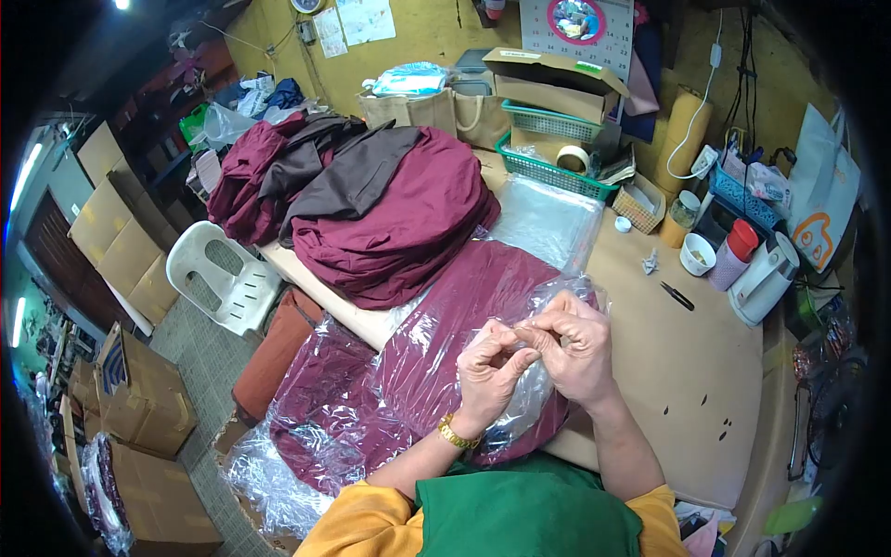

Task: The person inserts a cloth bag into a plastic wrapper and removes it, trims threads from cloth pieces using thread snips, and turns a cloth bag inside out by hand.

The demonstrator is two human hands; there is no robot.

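Observation:
My left hand [492, 367], with a gold watch at its wrist, is closed in a pinch over a maroon garment in a clear plastic bag [455, 306]. Touching it at the fingertips, my right hand [571, 348] is pinched too. Clear film shows around and below the fingers; exactly what each fingertip grips is too small to make out. The bagged garment lies along the table's front edge. Behind it rests a large pile of maroon and black garments [399, 204], with a stack of clear plastic bags [548, 223] to its right.
Black tweezers [677, 296], a white bowl [697, 254] and a white kettle [766, 278] are on the right. Green baskets [557, 172] stand at the back. A white chair [223, 278], cardboard boxes [139, 399] and more bagged maroon garments [325, 408] are on the left.

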